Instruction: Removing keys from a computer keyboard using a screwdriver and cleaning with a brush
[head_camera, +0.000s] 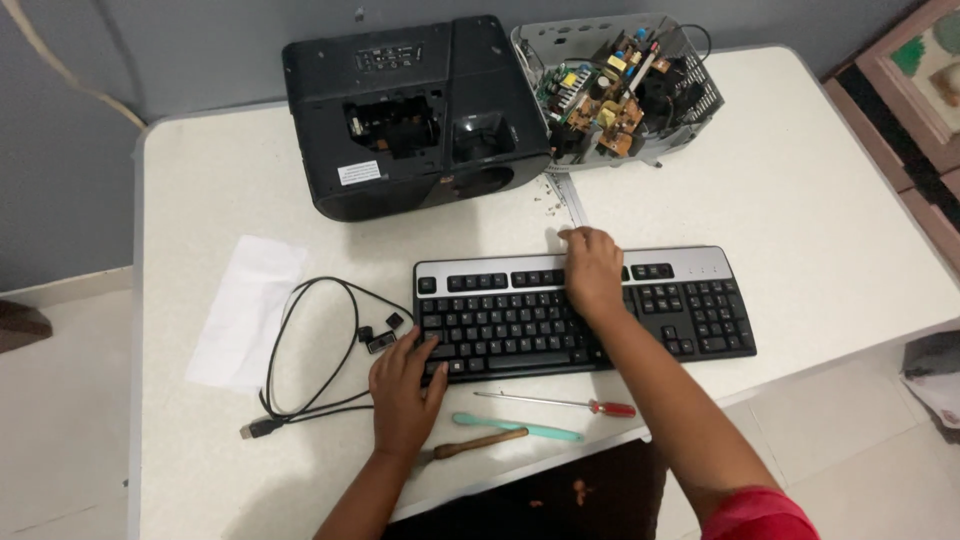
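Seen from above, a black-and-silver computer keyboard (585, 310) lies at the centre of the frame on a white rectangular table (820, 200). The left hand (403, 390) rests at the keyboard's lower left corner, its fingers loosely spread and the fingertips touching the corner keys and front edge. The right hand (592, 272) lies over the middle of the keyboard's upper rows, fingers pressed together and reaching past the top edge; whether they pinch anything cannot be told. Just beyond those fingertips lie a thin white strip (572, 200) and some tiny scattered screws (548, 200). Below the keyboard, along the table's near edge, sit a red-handled screwdriver (560, 403), a teal plastic tool (515, 427) and a wooden-handled tool (470, 446). A black looped cable (300, 350) and a white sheet of paper (245, 310) lie at the left. At the top stand a black projector casing (410, 115) and an open grey chassis with exposed circuit boards (615, 90).
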